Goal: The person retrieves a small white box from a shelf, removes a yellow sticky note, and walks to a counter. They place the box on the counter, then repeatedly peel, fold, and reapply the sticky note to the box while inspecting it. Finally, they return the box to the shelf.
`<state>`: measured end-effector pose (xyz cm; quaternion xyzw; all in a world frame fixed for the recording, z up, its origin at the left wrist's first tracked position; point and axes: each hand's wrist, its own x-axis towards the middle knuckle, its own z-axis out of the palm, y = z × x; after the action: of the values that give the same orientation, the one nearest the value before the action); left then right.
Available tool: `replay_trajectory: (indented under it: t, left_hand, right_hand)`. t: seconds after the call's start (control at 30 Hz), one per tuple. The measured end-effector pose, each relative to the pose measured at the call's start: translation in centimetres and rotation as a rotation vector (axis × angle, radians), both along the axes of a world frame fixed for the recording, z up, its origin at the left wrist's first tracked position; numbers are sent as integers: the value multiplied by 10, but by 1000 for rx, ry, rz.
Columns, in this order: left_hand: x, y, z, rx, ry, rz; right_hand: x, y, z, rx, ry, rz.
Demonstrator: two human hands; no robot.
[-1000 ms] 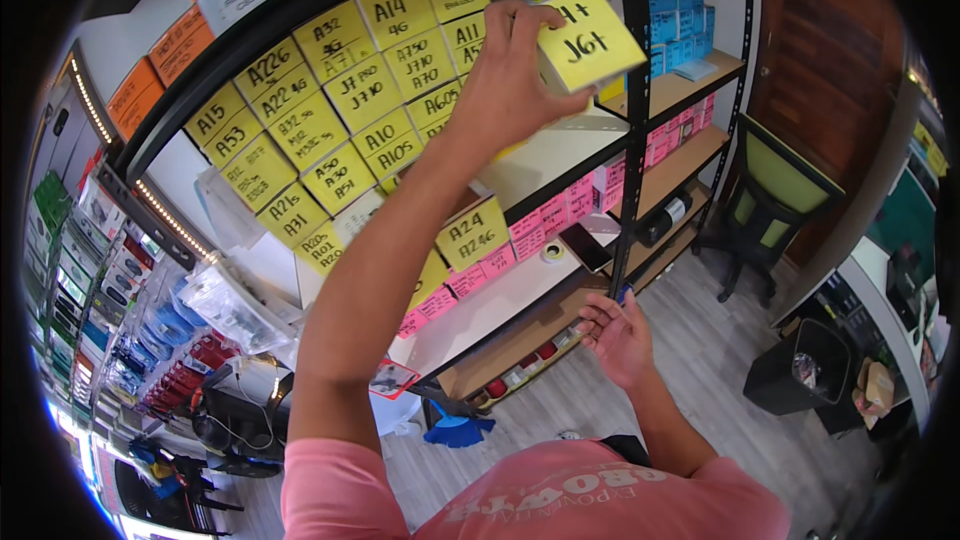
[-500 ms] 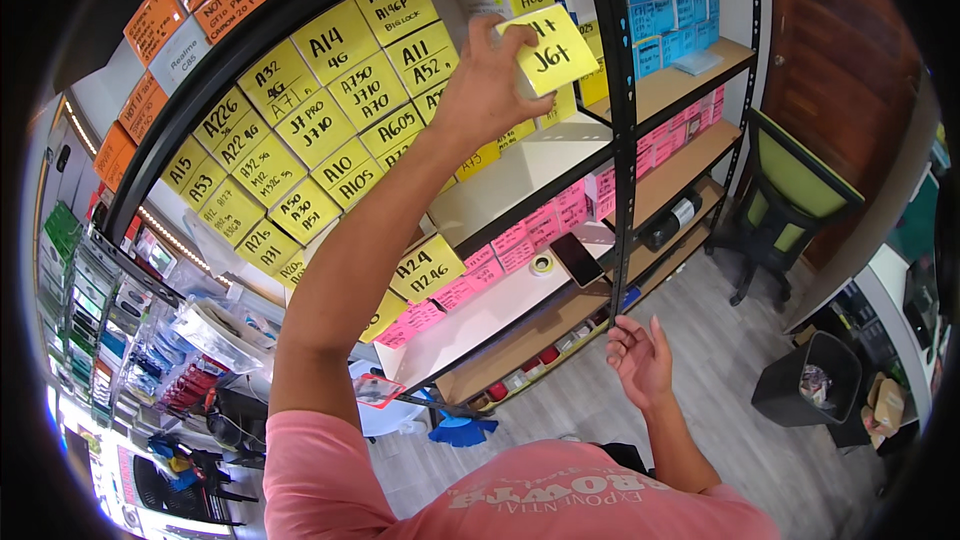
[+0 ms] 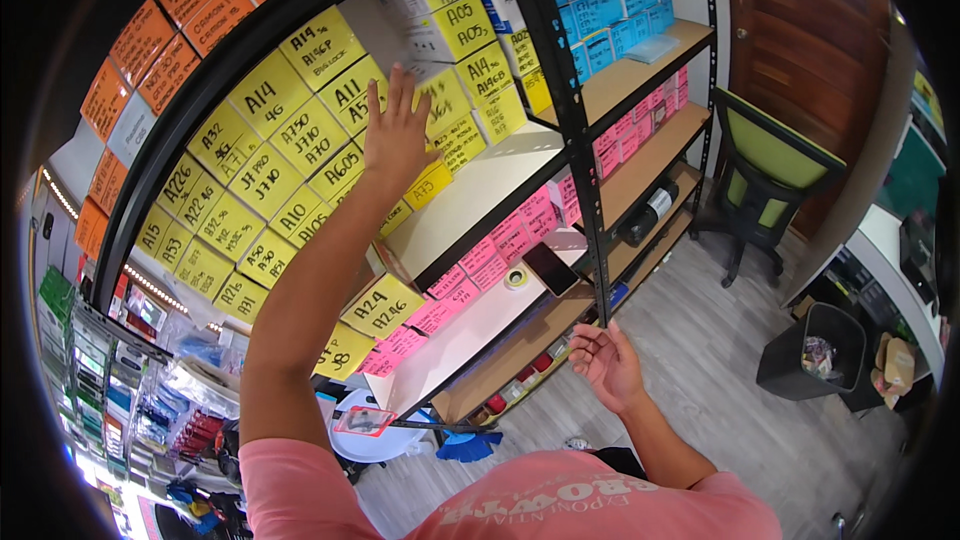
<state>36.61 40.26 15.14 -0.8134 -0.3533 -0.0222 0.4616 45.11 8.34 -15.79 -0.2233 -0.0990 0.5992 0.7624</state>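
My left hand [image 3: 397, 135] is raised to the shelf with its fingers spread, holding nothing. Just to its right is a yellow-labelled box [image 3: 443, 100], which sits in the stack below another yellow-labelled box [image 3: 463, 26]. Whether the fingertips touch the lower box I cannot tell. Rows of boxes with yellow labels [image 3: 262, 92] fill the shelf to the left of the hand. My right hand [image 3: 612, 370] hangs low by the black shelf post, palm up, with loosely bent fingers apart and nothing in them.
A dark phone [image 3: 551, 269] and a tape roll [image 3: 516, 278] lie on the lower white shelf [image 3: 447, 338] near pink-labelled boxes [image 3: 482, 275]. Blue-labelled boxes [image 3: 600, 10] stand beyond the black post [image 3: 578, 150]. An office chair [image 3: 770, 155] and a bin [image 3: 815, 350] are at right.
The yellow-labelled box that my left hand held out from the shelf is now in the stack. That hand has let go and spread its fingers. The view has shifted right.
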Motion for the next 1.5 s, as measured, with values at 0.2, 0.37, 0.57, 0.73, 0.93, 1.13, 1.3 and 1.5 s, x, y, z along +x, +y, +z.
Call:
replay_trajectory:
  t: [0.2, 0.37, 0.57, 0.73, 0.93, 1.13, 1.3, 1.5]
  left_hand:
    - [-7, 50, -36, -24, 306, -62]
    - [-7, 13, -10, -360, 282, 29]
    - [-76, -140, -7, -528, 111, -717]
    - [-239, -246, -34, -1067, 17, -964]
    - [-427, -291, -59, -1006, -815, -417]
    - [-655, -377, -142, -307, -1754, 30]
    - [-762, -406, -141, 176, -2083, 257]
    - [-862, -492, -146, 289, -2110, 73]
  right_hand:
    - [-6, -4, -1, -20, -17, -30]
    - [-18, -4, 5, -38, -73, 13]
    - [-46, 12, -11, -175, -457, 190]
    - [-136, 27, 1, 84, -878, 486]
    - [-263, 52, 21, 155, -1087, 1099]
    - [-430, 44, 14, 305, -1157, 1239]
    - [-575, 17, 13, 399, -1186, 1370]
    - [-720, -13, 19, 586, -1111, 1575]
